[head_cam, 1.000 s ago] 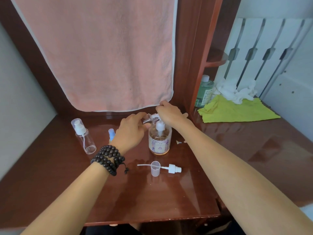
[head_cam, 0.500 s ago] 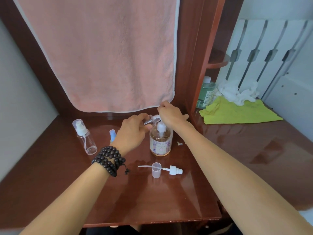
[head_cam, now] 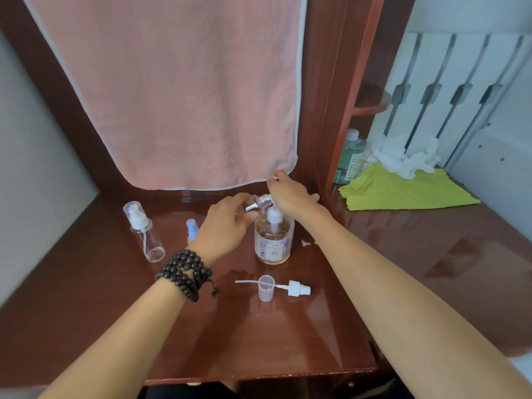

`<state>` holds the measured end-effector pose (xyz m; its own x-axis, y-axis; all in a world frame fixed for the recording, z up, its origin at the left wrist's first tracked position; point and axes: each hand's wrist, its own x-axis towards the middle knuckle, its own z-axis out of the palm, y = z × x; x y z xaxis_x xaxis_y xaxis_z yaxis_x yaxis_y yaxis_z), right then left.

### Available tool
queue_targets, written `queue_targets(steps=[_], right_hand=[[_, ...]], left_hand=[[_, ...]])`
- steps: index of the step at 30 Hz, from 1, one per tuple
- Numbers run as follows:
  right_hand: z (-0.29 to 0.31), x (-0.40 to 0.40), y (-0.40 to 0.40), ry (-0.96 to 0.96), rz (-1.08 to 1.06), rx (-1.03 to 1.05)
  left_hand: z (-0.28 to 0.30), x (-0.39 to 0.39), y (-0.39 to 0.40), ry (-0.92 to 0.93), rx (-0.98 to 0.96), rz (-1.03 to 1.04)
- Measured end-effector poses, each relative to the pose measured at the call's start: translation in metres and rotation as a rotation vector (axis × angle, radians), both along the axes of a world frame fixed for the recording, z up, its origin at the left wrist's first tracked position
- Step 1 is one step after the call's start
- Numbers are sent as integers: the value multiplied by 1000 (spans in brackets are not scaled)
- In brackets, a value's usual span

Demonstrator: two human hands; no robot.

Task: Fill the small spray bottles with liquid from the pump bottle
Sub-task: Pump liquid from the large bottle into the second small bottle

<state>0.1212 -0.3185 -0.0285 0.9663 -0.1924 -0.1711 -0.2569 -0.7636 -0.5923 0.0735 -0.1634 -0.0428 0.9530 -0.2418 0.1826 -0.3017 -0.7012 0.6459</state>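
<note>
The pump bottle [head_cam: 273, 243], clear with pinkish liquid and a flowered label, stands mid-desk. My right hand [head_cam: 290, 194] covers its pump head from above, fingers curled over it and the index finger lifted. My left hand [head_cam: 224, 226], with dark beads on the wrist, holds a small bottle [head_cam: 257, 203] tilted, its clear threaded neck up against the pump head. A removed white spray head with its tube [head_cam: 298, 290] and a clear cap [head_cam: 265, 287] lie in front. An empty capped spray bottle [head_cam: 146, 234] stands at the left. A blue-topped one [head_cam: 192, 228] is partly hidden behind my left hand.
The glossy brown desk [head_cam: 288, 341] has a front edge close to me. A pink towel [head_cam: 172, 96] hangs behind. A wooden partition [head_cam: 336, 110] stands on the right. Beyond it are a green bottle [head_cam: 349, 156], a lime cloth [head_cam: 403, 191] and a crumpled white cloth [head_cam: 403, 156].
</note>
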Motion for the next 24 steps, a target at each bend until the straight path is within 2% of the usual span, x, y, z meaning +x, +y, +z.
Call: queue_targets(steps=[8,16,24], right_hand=[[-9,-4,-2,79,-35,4],[-1,1,0,-22,-9,16],[-11,-8,7,37,-15,32]], left_hand=[[-10,-1,-4,81,-18,14],[0,1,1,40,-13,2],[-8,6,-3,77,53,15]])
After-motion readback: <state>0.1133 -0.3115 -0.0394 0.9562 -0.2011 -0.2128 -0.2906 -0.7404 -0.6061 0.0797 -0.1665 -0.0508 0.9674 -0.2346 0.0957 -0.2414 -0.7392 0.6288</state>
